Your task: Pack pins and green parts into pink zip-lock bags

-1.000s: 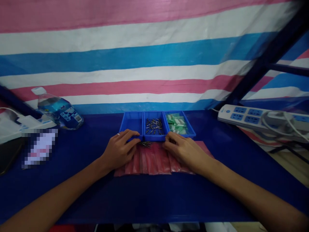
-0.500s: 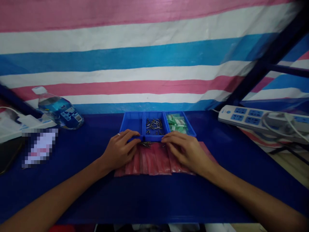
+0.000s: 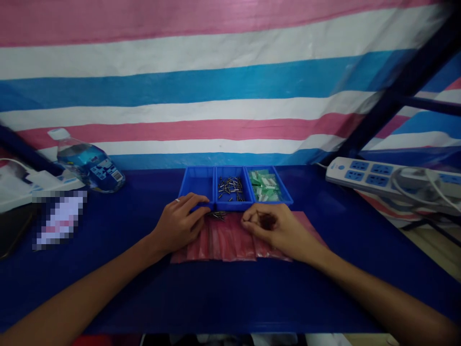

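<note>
My left hand (image 3: 182, 218) rests with loosely bent fingers, thumb and fingertips apart, at the front of the left blue bin (image 3: 199, 179). Just right of its fingertips, a small pile of thin dark metal pins (image 3: 218, 216) lies on a row of pink plastic bags (image 3: 226, 240). Over the right part of those bags, my right hand (image 3: 272, 226) has thumb and index finger pinched together; whatever is between them is too small to make out. More metal pins (image 3: 232, 185) lie in the middle blue bin (image 3: 230, 205), and green packets (image 3: 264, 185) fill the right blue bin (image 3: 286, 194).
A bottle (image 3: 93, 163) lies tilted at the left, by a white power strip (image 3: 43, 187), a dark phone-like object (image 3: 12, 230) and a blurred-out paper (image 3: 61, 221). Another power strip (image 3: 374, 174) with cables sits at the right. Striped sheeting (image 3: 216, 86) hangs behind the blue table (image 3: 216, 298).
My right hand has drawn back slightly from the bin edge and its fingers have closed into a pinch. A small dark piece near those fingers no longer shows. My left hand has stayed put.
</note>
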A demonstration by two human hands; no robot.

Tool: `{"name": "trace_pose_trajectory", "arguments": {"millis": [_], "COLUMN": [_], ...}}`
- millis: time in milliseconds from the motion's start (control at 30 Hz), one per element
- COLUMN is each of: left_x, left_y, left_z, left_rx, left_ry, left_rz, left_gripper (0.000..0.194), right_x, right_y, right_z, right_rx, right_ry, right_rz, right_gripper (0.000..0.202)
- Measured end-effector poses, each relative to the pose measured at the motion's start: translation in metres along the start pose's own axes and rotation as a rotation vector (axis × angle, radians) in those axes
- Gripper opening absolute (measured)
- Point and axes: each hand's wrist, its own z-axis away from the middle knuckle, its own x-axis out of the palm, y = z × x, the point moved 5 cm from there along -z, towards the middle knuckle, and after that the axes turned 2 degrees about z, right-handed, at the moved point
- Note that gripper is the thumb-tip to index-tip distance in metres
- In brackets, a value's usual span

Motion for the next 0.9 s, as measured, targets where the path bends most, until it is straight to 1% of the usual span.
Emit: {"name": "trace_pose_trajectory", "arguments": {"millis": [33,67,133,200,233,300,367,467,533,600,667,733,767,833,900], "left_x": [0.0,0.0,0.0,0.0,0.0,0.0,0.0,0.001,0.001,0.001,0.002,0.002,0.002,0.002,0.002], "left_y": [0.0,0.0,-0.001,0.0,0.0,0.0,0.0,0.0,0.0,0.0,0.0,0.0,0.0,0.0,0.0], "left_z": [0.0,0.0,0.0,-0.001,-0.001,-0.002,-0.002,-0.002,-0.001,-0.001,-0.001,-0.001,-0.001,-0.001,0.0], "left_rx": [0.0,0.001,0.002,0.004,0.004,0.006,0.0,-0.014,-0.02,-0.024,-0.027,-0.027,-0.026,-0.025,-0.026], "left_ry": [0.003,0.009,0.013,0.009,0.005,0.006,0.009,0.0,-0.003,-0.006,-0.012,-0.015,-0.016,-0.013,-0.01], "left_rz": [-0.001,-0.002,-0.001,0.004,0.006,0.004,0.001,0.011,0.017,0.022,0.033,0.041,0.042,0.035,0.028], "left_gripper": [0.019,0.019,0.019,0.02,0.02,0.02,0.019,0.019,0.019,0.019,0.019,0.019,0.019,0.018,0.018], "right_x": [-0.001,-0.004,-0.009,-0.013,-0.014,-0.012,-0.003,0.02,0.035,0.048,0.056,0.057,0.054,0.044,0.035], "right_y": [0.001,0.001,0.002,0.001,0.0,-0.006,-0.012,-0.016,-0.017,-0.018,-0.021,-0.024,-0.025,-0.026,-0.025], "right_z": [-0.001,-0.001,-0.001,0.0,0.001,0.005,0.007,0.004,-0.005,-0.016,-0.026,-0.031,-0.031,-0.029,-0.024], "right_rx": [0.052,0.071,0.064,0.028,-0.006,-0.131,-0.272,-0.421,-0.464,-0.477,-0.478,-0.469,-0.454,-0.405,-0.369], "right_ry": [0.024,0.066,0.17,0.249,0.267,0.27,0.206,0.04,-0.032,-0.087,-0.144,-0.18,-0.176,-0.15,-0.149], "right_rz": [-0.129,-0.223,-0.296,-0.243,-0.183,-0.049,0.082,0.307,0.505,0.694,0.81,0.845,0.84,0.807,0.748], "right_gripper": [0.013,0.013,0.019,0.032,0.036,0.034,0.028,0.028,0.028,0.03,0.03,0.026,0.023,0.018,0.019]}}
